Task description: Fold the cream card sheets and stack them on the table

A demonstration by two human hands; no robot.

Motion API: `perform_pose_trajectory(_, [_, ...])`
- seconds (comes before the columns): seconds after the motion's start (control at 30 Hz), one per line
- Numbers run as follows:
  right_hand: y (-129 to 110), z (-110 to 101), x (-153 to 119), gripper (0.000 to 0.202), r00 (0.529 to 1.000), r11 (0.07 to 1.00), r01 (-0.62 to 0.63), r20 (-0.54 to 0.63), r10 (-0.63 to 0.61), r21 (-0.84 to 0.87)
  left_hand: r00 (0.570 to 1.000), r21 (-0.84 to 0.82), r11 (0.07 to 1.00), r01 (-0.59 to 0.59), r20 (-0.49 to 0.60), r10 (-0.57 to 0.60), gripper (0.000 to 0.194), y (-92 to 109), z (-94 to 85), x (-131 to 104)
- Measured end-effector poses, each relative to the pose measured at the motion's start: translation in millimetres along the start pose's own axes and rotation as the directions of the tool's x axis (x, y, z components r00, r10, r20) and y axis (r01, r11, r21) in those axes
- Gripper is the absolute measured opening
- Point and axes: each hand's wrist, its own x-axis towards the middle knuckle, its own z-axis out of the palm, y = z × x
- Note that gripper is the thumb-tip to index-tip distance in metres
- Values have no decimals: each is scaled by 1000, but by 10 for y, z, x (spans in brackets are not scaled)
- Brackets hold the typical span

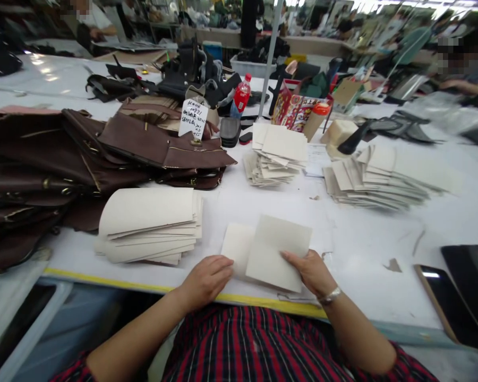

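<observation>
The right grip (pixel 314 273) has the top card (pixel 281 253) pinched near its right edge, thumb on the upper face and fingers beneath. The left grip (pixel 211 276) is at the left edge of the lower card (pixel 237 246); the curled fingers hide the contact, so I cannot tell whether they pinch it or only steady it. The top card covers the right part of the lower card, turned slightly against it, just inside the yellow strip (pixel 263 302) along the near edge of the worktop (pixel 354 239).

To handle these well, the pinch should be light and close to the edge, so that the thin card does not crease or bow. Fingertips laid flat would best stop the lower card from sliding. Turning the top card gently from its edge should be safer than twisting it by a corner.

Just beyond to the left, a fanned stack (pixel 151 212) lies beside the brown bags (pixel 131 138); its loose ends are best not brushed. Farther off are the middle stack (pixel 281 143) and the right stack (pixel 378 175), both uneven, so pulling carelessly at one card could drag its neighbours.
</observation>
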Motion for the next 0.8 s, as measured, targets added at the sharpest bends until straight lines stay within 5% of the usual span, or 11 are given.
perform_pose_trajectory(0.13, [49,187,20,40,999,1000,-14,48,13,12,999,128,991,39,28,-42,28,26,96,-185])
perform_pose_trajectory(0.33, [80,411,140,36,990,999,-41,135,40,6,995,84,995,50,84,-57,31,-11,137,-217])
perform_pose_trajectory(0.8, [6,530,156,36,981,999,-44,188,38,25,994,175,985,2,105,-20,31,-21,-5,-362])
